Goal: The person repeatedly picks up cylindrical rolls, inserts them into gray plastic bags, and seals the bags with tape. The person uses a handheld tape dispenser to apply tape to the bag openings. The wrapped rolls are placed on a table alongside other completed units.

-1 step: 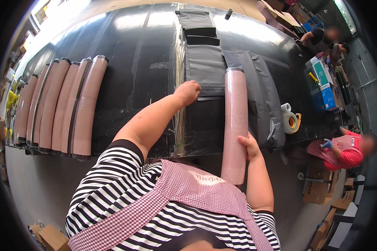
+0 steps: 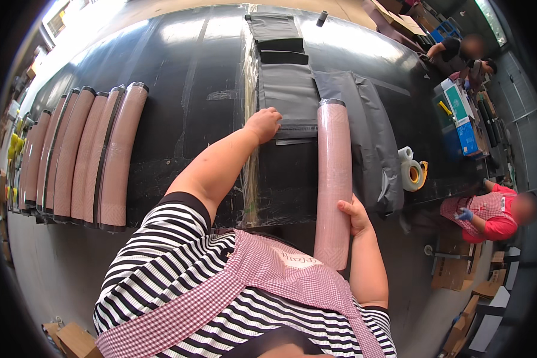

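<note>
A pink rolled mat (image 2: 334, 173) in clear wrap, dark at its far end, lies lengthwise before me and juts over the table's near edge. My right hand (image 2: 356, 216) is closed around its right side near the lower end, thumb on top. My left hand (image 2: 262, 125) has curled fingers at the left edge of a stack of flat grey plastic bags (image 2: 289, 86). Whether it pinches the top bag's edge is hidden. Larger grey plastic sheeting (image 2: 373, 137) lies folded under and right of the mat.
Several wrapped pink rolls (image 2: 122, 158) lie side by side at the table's left. Tape rolls (image 2: 413, 173) sit at the right edge of the black table (image 2: 185, 119). A co-worker in a red top (image 2: 498, 209) stands at right; others work at the far right.
The view has shifted slightly. My left hand has moved a little toward the left, and the mat's lower end sits slightly nearer me. My right hand keeps its hold.
</note>
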`<state>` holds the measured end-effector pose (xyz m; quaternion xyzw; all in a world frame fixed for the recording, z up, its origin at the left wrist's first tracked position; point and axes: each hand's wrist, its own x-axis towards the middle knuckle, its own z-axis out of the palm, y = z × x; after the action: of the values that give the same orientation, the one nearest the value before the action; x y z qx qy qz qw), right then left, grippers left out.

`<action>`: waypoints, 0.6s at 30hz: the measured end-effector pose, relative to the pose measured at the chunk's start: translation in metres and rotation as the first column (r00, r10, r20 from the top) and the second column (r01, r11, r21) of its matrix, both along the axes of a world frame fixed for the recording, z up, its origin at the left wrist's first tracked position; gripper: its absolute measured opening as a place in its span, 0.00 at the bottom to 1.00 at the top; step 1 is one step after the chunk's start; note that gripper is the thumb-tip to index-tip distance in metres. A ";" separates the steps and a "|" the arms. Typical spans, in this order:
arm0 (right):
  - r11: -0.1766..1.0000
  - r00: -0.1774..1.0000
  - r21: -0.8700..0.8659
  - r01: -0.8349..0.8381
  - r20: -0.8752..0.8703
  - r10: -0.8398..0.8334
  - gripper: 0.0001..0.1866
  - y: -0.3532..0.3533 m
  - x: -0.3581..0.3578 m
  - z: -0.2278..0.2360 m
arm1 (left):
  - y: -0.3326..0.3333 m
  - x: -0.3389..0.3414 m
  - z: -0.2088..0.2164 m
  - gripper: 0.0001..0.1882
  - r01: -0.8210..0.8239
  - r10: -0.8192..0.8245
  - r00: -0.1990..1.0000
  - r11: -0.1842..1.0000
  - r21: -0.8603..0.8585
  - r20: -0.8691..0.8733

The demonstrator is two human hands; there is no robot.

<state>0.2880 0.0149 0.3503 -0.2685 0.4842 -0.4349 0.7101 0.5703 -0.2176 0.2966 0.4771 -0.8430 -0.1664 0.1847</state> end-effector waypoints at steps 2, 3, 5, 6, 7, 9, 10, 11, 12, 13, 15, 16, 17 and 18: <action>1.000 1.000 0.018 -0.023 0.008 0.023 0.43 0.007 -0.010 0.002 | -0.020 -0.013 -0.008 0.13 0.072 -0.068 0.990 0.997 -0.028 0.127; 1.000 1.000 0.004 -0.026 -0.007 0.026 0.44 0.011 -0.013 0.004 | -0.029 -0.020 -0.017 0.12 0.092 -0.085 0.980 0.995 -0.031 0.177; 0.999 0.999 -0.025 -0.039 -0.036 0.038 0.47 0.015 -0.016 0.009 | -0.043 -0.027 -0.033 0.09 0.163 -0.117 0.940 0.979 -0.119 0.322; 0.999 0.998 -0.025 -0.039 -0.048 0.038 0.47 0.017 -0.018 0.011 | -0.045 -0.032 -0.032 0.09 0.200 -0.137 0.918 0.970 -0.136 0.373; 0.999 0.997 -0.025 -0.042 -0.061 0.041 0.47 0.018 -0.020 0.012 | -0.047 -0.035 -0.030 0.08 0.236 -0.153 0.893 0.960 -0.150 0.424; 0.999 0.996 -0.018 -0.049 -0.077 0.047 0.49 0.019 -0.019 0.018 | -0.049 -0.039 -0.024 0.08 0.300 -0.171 0.849 0.935 -0.190 0.499; 0.998 0.994 -0.014 -0.064 -0.093 0.062 0.49 0.018 -0.019 0.017 | -0.052 -0.040 -0.025 0.08 0.240 -0.142 0.899 0.951 -0.197 0.415; 0.997 0.991 -0.009 -0.081 -0.108 0.079 0.49 0.016 -0.018 0.015 | -0.056 -0.038 -0.027 0.08 0.178 -0.107 0.939 0.964 -0.197 0.327; 0.995 0.988 -0.009 -0.098 -0.123 0.096 0.49 0.012 -0.017 0.015 | -0.063 -0.036 -0.027 0.09 0.115 -0.067 0.969 0.974 -0.196 0.238; 0.993 0.980 -0.020 -0.120 -0.161 0.115 0.50 0.008 -0.013 0.016 | -0.067 -0.035 -0.028 0.07 0.000 -0.001 1.000 0.996 -0.095 -0.008; 0.987 0.946 -0.037 -0.156 -0.294 0.138 0.51 0.000 -0.003 0.014 | -0.075 -0.025 -0.032 0.06 0.068 0.079 0.924 0.929 0.364 -0.375; 0.984 0.921 -0.044 -0.175 -0.359 0.148 0.52 -0.003 0.002 0.013 | -0.078 -0.021 -0.035 0.06 0.164 0.179 0.837 0.819 0.550 -0.517; 0.978 0.875 -0.027 -0.208 -0.452 0.173 0.54 -0.006 0.006 0.011 | -0.079 -0.017 -0.038 0.07 0.185 0.227 0.785 0.803 0.567 -0.577; 0.975 0.813 -0.016 -0.222 -0.555 0.176 0.55 -0.008 0.010 0.011 | -0.078 -0.016 -0.037 0.06 0.196 0.278 0.720 0.798 0.570 -0.636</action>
<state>0.2979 0.0070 0.3611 -0.4594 0.6191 -0.2818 0.5712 0.5543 -0.2958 0.2600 0.4319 -0.6018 -0.5862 0.3283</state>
